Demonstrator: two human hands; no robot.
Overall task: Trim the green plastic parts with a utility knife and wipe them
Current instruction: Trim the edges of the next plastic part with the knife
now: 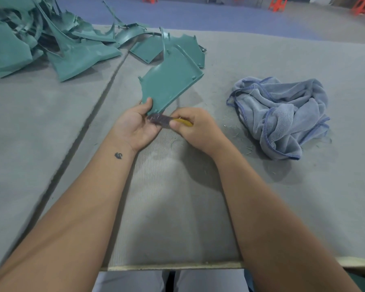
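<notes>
Two bare hands meet over a grey felt-covered worktable [261,197], seen from above by the person doing the work. The left hand [135,127] grips the near corner of a flat teal-green plastic panel with a raised rim [170,83], thumb pressed on its upper face and fingers curled beneath, so the panel tilts up and away from the hand. The right hand [195,128] is closed around a yellow-handled utility knife [171,121], whose dark front end lies against the panel's near edge, just beside the left fingers; the blade itself is too blurred to make out. Right of the right hand, apart from it, lies a crumpled blue-grey terry cloth with darker blue edging [280,116]. Beyond the left hand, far to its left, sits a heap of teal-green plastic panels and curled offcuts [51,39], with one more flat green panel [183,47] lying just behind the held one.
</notes>
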